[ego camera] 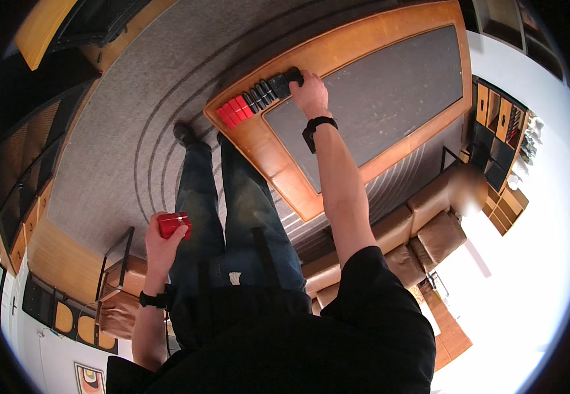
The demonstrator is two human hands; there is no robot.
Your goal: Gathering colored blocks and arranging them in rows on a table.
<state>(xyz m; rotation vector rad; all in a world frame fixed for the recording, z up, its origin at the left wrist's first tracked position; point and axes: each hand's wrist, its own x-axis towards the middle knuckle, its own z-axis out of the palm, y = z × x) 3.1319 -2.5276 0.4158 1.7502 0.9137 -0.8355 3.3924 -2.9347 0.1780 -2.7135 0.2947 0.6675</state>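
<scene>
My left hand (163, 244) holds a small red box (174, 225) with a shiny band, low and to the left of my legs. My right hand (310, 92) reaches out over the table's far edge and grips a black item (293, 75) at the right end of a row. That row runs along the table's leather border: several red boxes (235, 111) at the left, slim black items (260, 94) with light bands beside them, then black boxes (280, 85) nearest my right hand. My right fingertips are partly hidden behind the hand.
The low table (285, 180) has a tan leather rim around a dark, scuffed inset panel (383, 98). Grey carpet (112, 133) with curved lines lies under it. A brown leather sofa (388, 231) stands to the right, a black-framed chair (122, 285) at lower left. Another person, blurred, is by the sofa.
</scene>
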